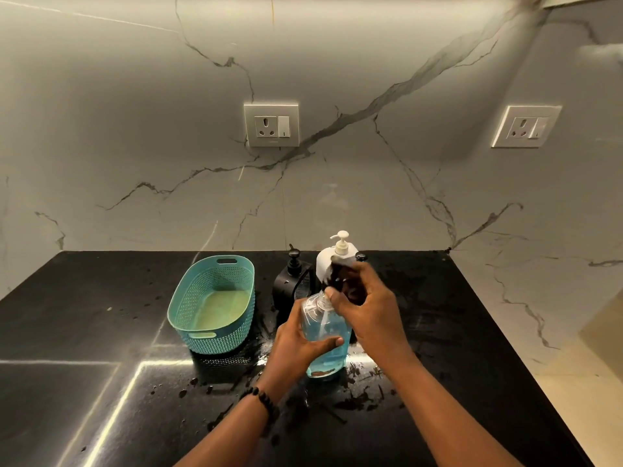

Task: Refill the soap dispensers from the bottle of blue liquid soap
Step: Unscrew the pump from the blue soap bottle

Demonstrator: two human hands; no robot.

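Observation:
A clear bottle of blue liquid soap (325, 345) stands on the black counter (101, 332), and my left hand (296, 345) grips its body from the left. My right hand (364, 311) is curled over the bottle's neck and top, hiding the cap or pump there. Just behind stand a black pump dispenser (292, 281), a white pump dispenser (332, 261) and a dark one (360, 257) mostly hidden behind my right hand.
A teal perforated basket (212, 305) sits left of the bottles. The counter around the bottle is wet with drops and smears. A marble wall with two sockets (271, 125) rises behind; the counter's right edge drops to a light floor.

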